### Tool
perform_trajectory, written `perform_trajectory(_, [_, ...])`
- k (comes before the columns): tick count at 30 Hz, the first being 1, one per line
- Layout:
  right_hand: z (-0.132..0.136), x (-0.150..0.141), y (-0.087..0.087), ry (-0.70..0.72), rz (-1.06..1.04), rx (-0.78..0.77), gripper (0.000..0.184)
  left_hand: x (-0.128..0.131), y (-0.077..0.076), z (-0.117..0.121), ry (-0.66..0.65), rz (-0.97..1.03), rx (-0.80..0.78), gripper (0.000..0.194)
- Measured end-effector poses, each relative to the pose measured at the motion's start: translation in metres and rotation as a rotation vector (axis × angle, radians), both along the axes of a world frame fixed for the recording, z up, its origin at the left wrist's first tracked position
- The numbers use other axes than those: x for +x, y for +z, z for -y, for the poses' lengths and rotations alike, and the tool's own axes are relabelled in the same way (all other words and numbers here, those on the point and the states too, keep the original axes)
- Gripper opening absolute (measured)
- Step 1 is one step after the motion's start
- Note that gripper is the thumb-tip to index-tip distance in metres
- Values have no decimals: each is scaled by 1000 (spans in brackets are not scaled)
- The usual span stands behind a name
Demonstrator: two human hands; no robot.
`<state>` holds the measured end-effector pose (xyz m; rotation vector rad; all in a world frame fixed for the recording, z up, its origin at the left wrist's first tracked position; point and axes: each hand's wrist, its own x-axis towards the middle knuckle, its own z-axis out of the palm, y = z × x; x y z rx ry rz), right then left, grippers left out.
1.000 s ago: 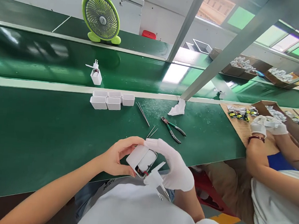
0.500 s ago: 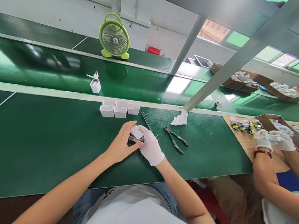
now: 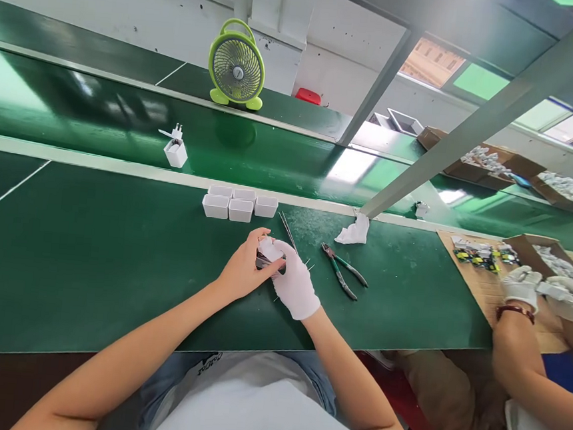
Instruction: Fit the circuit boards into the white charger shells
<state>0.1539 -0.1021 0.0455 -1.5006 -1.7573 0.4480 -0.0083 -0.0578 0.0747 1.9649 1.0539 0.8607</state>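
Both my hands meet over the green bench around a white plug charger point(image 3: 268, 247) with its casing open. My bare left hand point(image 3: 242, 268) grips its left side, fingers bent round it and the thumb across the near side. My gloved right hand point(image 3: 296, 286) closes on the right side; its fingers cover much of the charger, and the plug pins do not show. Beyond them stand several open white casings point(image 3: 241, 210) in two rows. Tweezers point(image 3: 288, 228) lie just past my right hand, and a second, thin pair is partly covered by it. Green-handled pliers point(image 3: 344, 271) lie to the right.
A crumpled white cloth or glove point(image 3: 354, 230) lies by a metal post point(image 3: 422, 150). Another charger with its plug up point(image 3: 175, 152) stands on the green belt. At right, a co-worker's gloved hands point(image 3: 522, 286) work beside circuit boards point(image 3: 481, 255) and a cardboard box point(image 3: 528, 253). A green fan point(image 3: 237, 70) stands behind.
From near my body, the charger has moved forward over the bench in both hands. Its plug piece, hanging out to the side earlier, now sits over the casing opening. The camera view has shifted.
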Motion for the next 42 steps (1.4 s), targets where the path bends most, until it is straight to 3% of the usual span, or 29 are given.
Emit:
perform_trajectory(8, [-4,1,0,120,107,75,48,-20,4,-21,-277,2,30,53])
perform_trajectory(12, [-4,7,17,183,152,114,35,-25,0,-24,-296,55,69,72])
perform_trajectory(14, [3,13,29,146,143,168,29,-28,2,-23,-270,185,80,72])
perform_trajectory(17, [15,23,38,-41,75,285,23,-32,5,-23,-216,442,93,59])
perform_trajectory(19, [20,24,32,-67,64,239,20,-32,6,-23,-190,526,95,54])
perform_trajectory(22, [18,20,10,60,107,68,21,-31,7,-21,-160,539,71,49])
perform_trajectory(25, [12,17,-4,79,98,27,23,-29,7,-18,-163,503,54,45])
perform_trajectory(29, [13,15,8,60,24,8,18,-27,9,-10,-205,410,129,47])
perform_trajectory(31, [20,10,26,1,-107,-16,17,-25,10,-4,-247,354,260,57])
perform_trajectory(33, [31,3,47,-24,-449,-111,20,-22,11,5,-315,353,437,70])
perform_trajectory(35, [43,-5,67,70,-900,-296,29,-19,11,13,-352,406,581,79])
perform_trajectory(37, [54,-13,81,187,-1215,-480,38,-16,11,19,-321,464,652,80])
perform_trajectory(42, [68,-25,88,243,-1522,-651,43,-16,16,23,-213,486,700,71])
